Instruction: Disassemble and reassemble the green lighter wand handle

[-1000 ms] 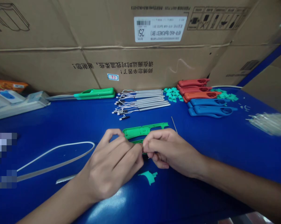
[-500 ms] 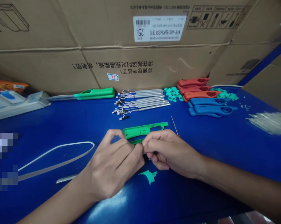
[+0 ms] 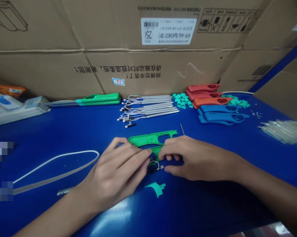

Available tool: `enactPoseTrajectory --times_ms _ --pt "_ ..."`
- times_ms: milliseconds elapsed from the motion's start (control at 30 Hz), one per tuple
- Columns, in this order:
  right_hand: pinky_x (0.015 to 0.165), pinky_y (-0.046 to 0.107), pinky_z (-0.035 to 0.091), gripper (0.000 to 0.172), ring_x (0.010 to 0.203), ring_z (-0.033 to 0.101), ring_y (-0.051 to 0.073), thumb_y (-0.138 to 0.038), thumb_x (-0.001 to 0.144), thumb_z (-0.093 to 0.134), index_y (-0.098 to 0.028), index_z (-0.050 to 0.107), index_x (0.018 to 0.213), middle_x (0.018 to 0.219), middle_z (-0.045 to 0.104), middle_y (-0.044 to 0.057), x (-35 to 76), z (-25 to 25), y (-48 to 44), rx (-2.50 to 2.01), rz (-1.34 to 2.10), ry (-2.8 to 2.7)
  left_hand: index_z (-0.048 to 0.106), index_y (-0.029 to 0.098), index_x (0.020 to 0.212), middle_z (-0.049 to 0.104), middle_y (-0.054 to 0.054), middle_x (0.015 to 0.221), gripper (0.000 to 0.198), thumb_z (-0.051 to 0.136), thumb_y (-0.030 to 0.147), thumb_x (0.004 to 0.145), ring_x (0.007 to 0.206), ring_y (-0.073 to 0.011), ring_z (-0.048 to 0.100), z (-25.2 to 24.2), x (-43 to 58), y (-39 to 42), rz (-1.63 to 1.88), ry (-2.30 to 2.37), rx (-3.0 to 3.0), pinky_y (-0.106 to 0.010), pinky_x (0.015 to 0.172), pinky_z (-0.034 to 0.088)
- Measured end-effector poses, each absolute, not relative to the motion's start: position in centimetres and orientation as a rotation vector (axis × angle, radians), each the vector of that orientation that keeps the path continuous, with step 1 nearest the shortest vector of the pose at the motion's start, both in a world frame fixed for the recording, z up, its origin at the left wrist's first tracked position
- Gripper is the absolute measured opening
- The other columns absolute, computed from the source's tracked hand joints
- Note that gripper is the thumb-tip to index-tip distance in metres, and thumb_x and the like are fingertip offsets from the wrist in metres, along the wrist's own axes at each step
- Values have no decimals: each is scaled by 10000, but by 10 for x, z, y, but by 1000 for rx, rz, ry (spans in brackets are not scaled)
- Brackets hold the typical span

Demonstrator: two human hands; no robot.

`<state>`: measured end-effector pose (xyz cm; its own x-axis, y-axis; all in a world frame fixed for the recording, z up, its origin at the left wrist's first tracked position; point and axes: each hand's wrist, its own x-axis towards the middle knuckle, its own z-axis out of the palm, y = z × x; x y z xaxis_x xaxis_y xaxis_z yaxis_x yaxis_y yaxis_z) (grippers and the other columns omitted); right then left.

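Note:
My left hand [image 3: 123,168] is closed with its fingertips pinched at the wired end of a metal lighter tube [image 3: 64,191], whose slotted tip shows beyond my left forearm. Most of that tube is hidden under the hand. White wires with a small connector [image 3: 161,167] stick out past the fingertips. My right hand [image 3: 187,158] has thumb and forefinger apart, close to the connector, with the forefinger at the edge of a green lighter shell half [image 3: 156,152]. Behind both hands lies another green shell half [image 3: 144,139], inner side up. A teal curved piece [image 3: 157,189] lies in front.
Several wired metal tubes [image 3: 160,107] lie in a row at the back. Teal caps [image 3: 181,99], red shells [image 3: 204,88] and blue shells [image 3: 222,117] are beside them. A green lighter [image 3: 99,98], a power strip [image 3: 22,110], a white cable [image 3: 64,154] and clear sticks [image 3: 284,131] lie around.
My right hand has moved slightly right, away from my left fingertips, and its thumb and forefinger have spread. The wires and connector now show between the hands.

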<state>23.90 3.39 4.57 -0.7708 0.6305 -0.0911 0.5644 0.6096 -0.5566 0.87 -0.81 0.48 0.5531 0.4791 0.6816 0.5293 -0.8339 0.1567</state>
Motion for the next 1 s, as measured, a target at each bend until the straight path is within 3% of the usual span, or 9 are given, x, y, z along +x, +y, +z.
enactPoseTrajectory --times_ms 100,367,500,633,833,1000 --pt "729 292 439 66 834 596 164 -154 884 615 -188 667 903 874 632 12 234 44 26 -1012 816 -2790 639 83 1063 717 -78 904 251 679 2 829 783 -158 648 5 8 -9 -1130 -884 -2751 -362 774 497" --pt "795 347 448 90 920 590 195 -167 924 576 -186 664 924 926 591 26 235 44 22 -996 770 -2898 638 104 1022 717 -53 921 195 664 13 852 806 -151 649 7 9 -12 -1080 -925 -2787 -379 847 490" --pt "760 340 449 170 863 576 180 -155 966 484 -172 635 890 914 577 27 234 42 22 -977 764 -2897 643 108 971 702 -75 976 162 684 37 831 883 -191 647 8 12 -14 -1075 -909 -2853 -406 843 496" --pt "769 307 448 145 853 571 150 -176 973 459 -166 603 960 909 595 11 233 46 20 -897 827 -2760 648 105 991 654 -120 1051 193 713 92 810 948 -253 612 9 12 -18 -1076 -967 -2825 -440 799 498" --pt "723 229 425 64 763 552 90 -132 903 539 -170 575 866 829 592 -34 229 49 15 -886 887 -2625 660 103 975 607 -122 1120 175 689 33 818 980 -246 570 8 10 -21 -1077 -1005 -2805 -442 842 484" --pt "735 241 428 93 791 560 113 -155 926 532 -148 614 883 836 607 -6 228 49 13 -874 913 -2637 642 86 1024 630 -108 1102 216 672 -2 829 1020 -239 564 8 12 -21 -1092 -978 -2832 -425 880 479"
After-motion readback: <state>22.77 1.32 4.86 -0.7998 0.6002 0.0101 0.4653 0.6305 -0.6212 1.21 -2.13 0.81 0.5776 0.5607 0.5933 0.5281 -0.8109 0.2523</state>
